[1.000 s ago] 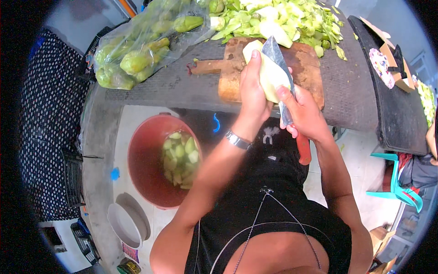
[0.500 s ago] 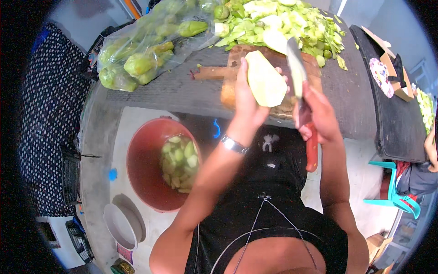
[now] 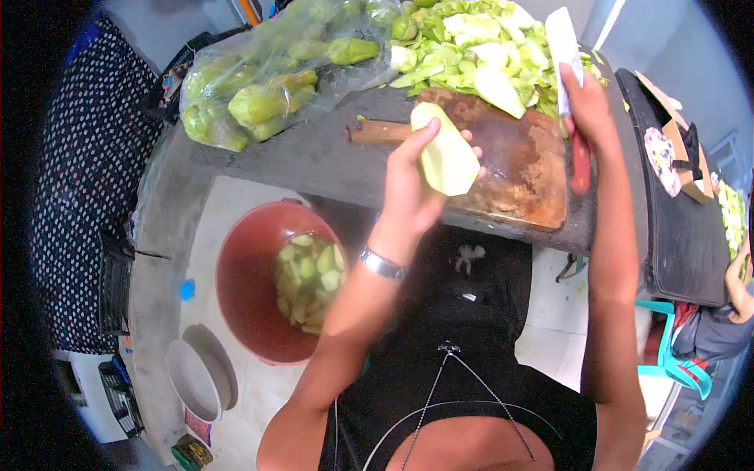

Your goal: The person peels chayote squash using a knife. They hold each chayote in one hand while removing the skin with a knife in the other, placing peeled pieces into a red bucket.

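My left hand (image 3: 416,174) is wrapped round a peeled, pale yellow-green chayote (image 3: 448,153), its cut facets showing, held above the near left part of the wooden cutting board (image 3: 518,169). Out to the right, my right hand (image 3: 589,106) grips a wide-bladed knife (image 3: 564,51) with a red handle. The blade points away from me, beside the right edge of a heap of green peelings (image 3: 459,59). Another pale peeled piece (image 3: 499,89) rests where the heap meets the far edge of the board.
A clear plastic bag of unpeeled green chayotes (image 3: 271,98) lies at the table's far left. On the floor below stand a red bucket (image 3: 243,314) with peeled pieces in liquid and a grey basin (image 3: 188,385). At right are a dark table (image 3: 667,228), a turquoise chair (image 3: 667,369) and another person's arm (image 3: 737,294).
My right hand has swung the knife away from the chayote, outward to the far right. My left hand, still holding the chayote, has shifted slightly left and nearer, uncovering more of the board.
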The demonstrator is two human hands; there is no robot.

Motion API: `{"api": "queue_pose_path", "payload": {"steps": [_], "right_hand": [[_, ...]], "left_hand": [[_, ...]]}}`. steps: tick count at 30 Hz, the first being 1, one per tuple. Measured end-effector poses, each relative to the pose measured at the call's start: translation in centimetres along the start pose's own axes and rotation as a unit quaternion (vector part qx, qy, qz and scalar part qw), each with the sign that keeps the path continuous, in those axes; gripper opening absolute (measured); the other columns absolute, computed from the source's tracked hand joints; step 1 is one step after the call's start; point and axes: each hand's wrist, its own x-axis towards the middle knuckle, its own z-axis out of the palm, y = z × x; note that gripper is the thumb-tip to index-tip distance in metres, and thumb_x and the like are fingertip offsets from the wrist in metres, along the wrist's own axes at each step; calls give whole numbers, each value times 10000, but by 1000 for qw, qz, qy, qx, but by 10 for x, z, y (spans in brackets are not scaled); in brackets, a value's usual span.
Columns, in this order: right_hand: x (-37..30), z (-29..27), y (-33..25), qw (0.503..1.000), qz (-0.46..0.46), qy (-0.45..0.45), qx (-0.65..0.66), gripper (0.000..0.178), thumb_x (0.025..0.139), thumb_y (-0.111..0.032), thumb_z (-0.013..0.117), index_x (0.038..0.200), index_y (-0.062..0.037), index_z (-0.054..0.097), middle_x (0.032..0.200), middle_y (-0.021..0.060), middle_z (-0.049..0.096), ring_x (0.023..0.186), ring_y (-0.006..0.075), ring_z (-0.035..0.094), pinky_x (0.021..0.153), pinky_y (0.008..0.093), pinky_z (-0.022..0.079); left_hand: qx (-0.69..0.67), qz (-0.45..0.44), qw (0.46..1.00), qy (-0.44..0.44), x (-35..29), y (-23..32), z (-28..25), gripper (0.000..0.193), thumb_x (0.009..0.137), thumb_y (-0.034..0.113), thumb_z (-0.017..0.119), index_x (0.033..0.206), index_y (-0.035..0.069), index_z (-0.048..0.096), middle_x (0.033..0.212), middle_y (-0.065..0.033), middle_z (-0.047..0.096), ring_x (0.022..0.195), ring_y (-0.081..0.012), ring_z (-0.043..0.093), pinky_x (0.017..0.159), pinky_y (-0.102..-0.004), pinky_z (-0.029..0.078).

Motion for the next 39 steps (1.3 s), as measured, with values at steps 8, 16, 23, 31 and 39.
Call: {"api": "queue_pose_path", "payload": {"steps": [8,16,23,31,39], "right_hand": [[-192,25,-51,978,86,-190,-12,305,1045,-267,647,1135,23,618,744,112,632,632,156,623,565,343,493],[-212,22,-44,983,69,-169,-36,302,1047,-261,633,1131,28,599,833,215,663,713,281,655,703,436,518],[-222,35,-32,991,-6,-131,-34,310,1052,-246,619,1203,23,590,869,254,684,758,392,677,760,459,530],[-221,35,-23,980,63,-182,51,249,1066,-195,603,1187,22,594,819,157,660,704,223,654,694,405,518],[-224,43,-32,948,120,-210,205,187,1107,-165,540,1233,-37,590,735,-9,555,451,51,466,395,268,383]], "left_hand": [[-7,41,999,5,2,3,7,375,1016,301,655,1225,0,577,1081,-165,713,970,-299,743,861,-430,630],[60,78,995,-12,0,-5,20,343,1017,272,654,1228,6,606,1094,-169,740,939,-233,743,826,-370,625],[143,118,983,10,-6,-13,23,401,1034,324,616,1257,-9,635,1131,-150,742,967,-229,739,873,-368,606],[111,96,989,-17,-7,-25,18,389,1065,359,580,1213,10,665,1036,-106,749,884,-201,740,794,-338,604],[105,111,988,-14,-14,-36,29,458,1080,430,560,1261,19,644,1053,-99,745,899,-186,736,823,-342,598]]}}
